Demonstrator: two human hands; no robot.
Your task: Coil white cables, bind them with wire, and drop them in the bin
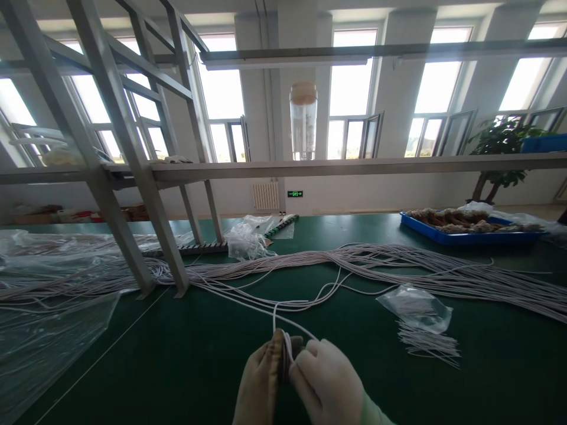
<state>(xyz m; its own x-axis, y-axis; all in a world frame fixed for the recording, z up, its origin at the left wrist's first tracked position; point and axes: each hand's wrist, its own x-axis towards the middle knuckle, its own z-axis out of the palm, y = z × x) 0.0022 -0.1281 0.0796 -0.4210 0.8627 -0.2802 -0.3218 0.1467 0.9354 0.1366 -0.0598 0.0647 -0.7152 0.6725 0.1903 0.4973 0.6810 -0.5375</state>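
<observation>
My left hand [261, 378], closed, grips a small coil of white cable [287, 348] near the bottom middle of the view. Closed beside it, my right hand [328, 378] pinches the same cable against the coil. One strand of it leads back from my hands toward the long bundle of pale cables [310, 258] that runs across the table. The lower part of the coil is hidden behind my fingers.
The table has a green top [199, 366]. Right of my hands lie short white ties [429, 342] and a plastic bag [416, 307]. A blue tray [469, 237] stands at the back right. Metal frame posts [115, 147] rise at left; a shelf [354, 167] holding a bottle [303, 124] crosses ahead.
</observation>
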